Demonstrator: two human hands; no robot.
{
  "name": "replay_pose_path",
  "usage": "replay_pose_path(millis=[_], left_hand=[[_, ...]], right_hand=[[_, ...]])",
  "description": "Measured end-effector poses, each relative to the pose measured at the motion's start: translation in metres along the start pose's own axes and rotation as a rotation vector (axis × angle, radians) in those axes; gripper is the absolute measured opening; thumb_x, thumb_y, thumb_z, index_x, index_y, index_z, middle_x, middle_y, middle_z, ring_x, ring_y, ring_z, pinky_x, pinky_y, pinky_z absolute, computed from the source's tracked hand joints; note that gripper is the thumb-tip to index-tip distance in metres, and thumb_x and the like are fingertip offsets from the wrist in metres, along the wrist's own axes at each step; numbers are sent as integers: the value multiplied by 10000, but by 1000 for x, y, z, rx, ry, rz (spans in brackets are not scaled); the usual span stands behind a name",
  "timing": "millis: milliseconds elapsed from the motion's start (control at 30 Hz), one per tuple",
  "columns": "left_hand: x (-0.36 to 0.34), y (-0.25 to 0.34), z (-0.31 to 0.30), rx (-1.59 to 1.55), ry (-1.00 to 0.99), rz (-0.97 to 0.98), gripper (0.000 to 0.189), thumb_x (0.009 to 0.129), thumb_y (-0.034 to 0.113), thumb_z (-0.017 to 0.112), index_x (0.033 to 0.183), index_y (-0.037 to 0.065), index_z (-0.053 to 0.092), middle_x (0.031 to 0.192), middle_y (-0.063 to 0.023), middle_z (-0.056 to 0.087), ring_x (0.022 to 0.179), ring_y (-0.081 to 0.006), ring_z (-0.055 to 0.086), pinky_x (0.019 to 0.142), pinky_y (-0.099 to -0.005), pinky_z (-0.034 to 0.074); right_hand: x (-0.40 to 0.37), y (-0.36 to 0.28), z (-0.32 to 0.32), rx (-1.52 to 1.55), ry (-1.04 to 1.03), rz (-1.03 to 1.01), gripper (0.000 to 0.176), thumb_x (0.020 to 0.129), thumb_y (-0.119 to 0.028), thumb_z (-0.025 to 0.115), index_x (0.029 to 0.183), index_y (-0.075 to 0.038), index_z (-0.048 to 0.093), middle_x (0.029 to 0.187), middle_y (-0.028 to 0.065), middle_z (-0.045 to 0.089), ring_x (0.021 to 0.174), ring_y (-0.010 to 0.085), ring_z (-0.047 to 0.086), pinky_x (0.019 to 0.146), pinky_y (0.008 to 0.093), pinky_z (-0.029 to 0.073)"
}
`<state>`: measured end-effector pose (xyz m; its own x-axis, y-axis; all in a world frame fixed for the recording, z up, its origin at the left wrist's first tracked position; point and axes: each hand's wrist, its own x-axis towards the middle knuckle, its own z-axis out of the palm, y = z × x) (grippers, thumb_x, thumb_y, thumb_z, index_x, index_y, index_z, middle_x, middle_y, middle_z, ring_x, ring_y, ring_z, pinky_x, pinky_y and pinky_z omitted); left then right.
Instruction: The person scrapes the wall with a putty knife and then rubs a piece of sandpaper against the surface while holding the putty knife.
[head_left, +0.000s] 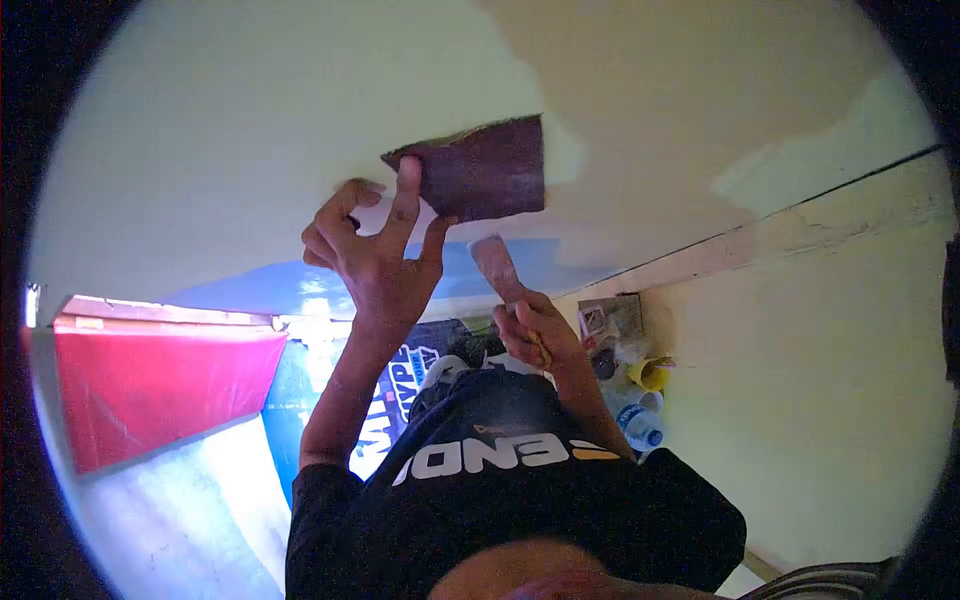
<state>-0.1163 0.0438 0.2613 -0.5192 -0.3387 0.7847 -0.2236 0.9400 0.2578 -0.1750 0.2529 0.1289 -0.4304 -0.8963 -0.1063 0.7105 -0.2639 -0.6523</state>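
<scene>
My left hand point(375, 250) is raised in front of the pale wall point(250, 130). Its index finger and thumb grip the left side of a dark brown-maroon piece of sandpaper point(485, 172), while the other fingers curl loosely. The sandpaper has a ragged top edge and overlaps the wall in this view. Lower and to the right, my right hand point(540, 330) is closed around the handle of a putty knife point(495, 265). Its pale, smeared blade points up and to the left, just below the sandpaper.
A beige patch point(640, 130) and a blue band point(410, 270) mark the wall. Below right are a yellow cup point(650, 375), a plastic bottle point(638, 425) and a box point(612, 318). A red panel point(165, 390) hangs at left; a printed banner point(395, 395) lies behind my arms.
</scene>
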Motion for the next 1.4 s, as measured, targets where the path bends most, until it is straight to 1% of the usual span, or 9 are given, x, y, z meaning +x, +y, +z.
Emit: replay_pose_path(millis=[167, 267, 367, 467, 567, 767, 1067, 1300, 1400], left_hand=[[-3, 0, 2, -23, 1, -2, 827, 597, 239, 920, 1362, 309, 614, 1140, -79, 433, 1086, -262, 363, 870, -420, 245], [-2, 0, 0, -43, -10, 1, 823, 600, 231, 917, 1361, 313, 614, 1138, -76, 435, 1075, -263, 368, 872, -424, 248], [-3, 0, 2, -51, -8, 7, 813, 608, 217, 911, 1359, 314, 615, 1135, -72, 441, 1068, -265, 371, 872, -428, 254], [-6, -1, 2, -64, -24, 16, 825, 612, 225, 908, 1374, 295, 601, 1133, -82, 452, 1082, -271, 379, 883, -441, 268], [-5, -1, 1, -22, -46, 31, 844, 602, 263, 913, 1383, 256, 593, 1134, -104, 465, 1112, -284, 394, 913, -463, 289], [-7, -2, 5, -56, -17, 35, 827, 585, 213, 902, 1359, 268, 617, 1120, -84, 467, 1078, -275, 397, 914, -453, 286], [-6, -3, 9, -66, 21, 61, 781, 607, 226, 903, 1339, 280, 636, 1131, -78, 457, 1063, -267, 401, 901, -440, 274], [-7, 2, 5, -77, 2, 18, 801, 595, 216, 910, 1342, 295, 632, 1150, -79, 449, 1068, -271, 399, 875, -453, 293], [-7, 1, 6, -163, -11, -12, 761, 661, 171, 851, 1345, 401, 609, 1132, -56, 478, 1018, -288, 373, 866, -435, 253]], right_hand=[[-7, -42, 42, 51, -113, -7, 566, 986, -472, 551, 1244, 29, 501, 687, 53, 532, 434, 82, 425, 359, 229, 384], [0, -49, 48, -363, 63, -358, 412, 974, -371, 611, 1157, -11, 527, 684, 38, 593, 424, 79, 471, 377, 228, 381], [1, -67, 67, -640, 227, -376, 255, 1004, -278, 561, 999, -27, 519, 666, 60, 616, 454, 88, 527, 395, 242, 405], [13, -77, 90, -710, 228, -404, 326, 1017, -302, 551, 1107, 10, 530, 615, 61, 562, 440, 110, 494, 414, 267, 418], [30, -82, 98, -904, 370, -460, 306, 1020, -292, 549, 1006, 11, 589, 604, 58, 576, 422, 107, 490, 413, 266, 416], [9, -53, 78, -898, 482, -246, 434, 1033, -296, 523, 733, 0, 625, 578, 56, 575, 417, 112, 500, 408, 260, 396], [11, -32, 66, -771, 507, -169, 435, 1031, -291, 521, 728, 8, 610, 577, 70, 575, 430, 130, 523, 416, 272, 422], [14, -62, 107, -827, 380, -353, 419, 1028, -333, 530, 771, -16, 625, 546, 54, 574, 414, 120, 540, 395, 286, 425], [22, -51, 86, -706, 426, -301, 425, 1029, -332, 526, 760, -18, 622, 536, 44, 562, 411, 116, 534, 390, 280, 420]])
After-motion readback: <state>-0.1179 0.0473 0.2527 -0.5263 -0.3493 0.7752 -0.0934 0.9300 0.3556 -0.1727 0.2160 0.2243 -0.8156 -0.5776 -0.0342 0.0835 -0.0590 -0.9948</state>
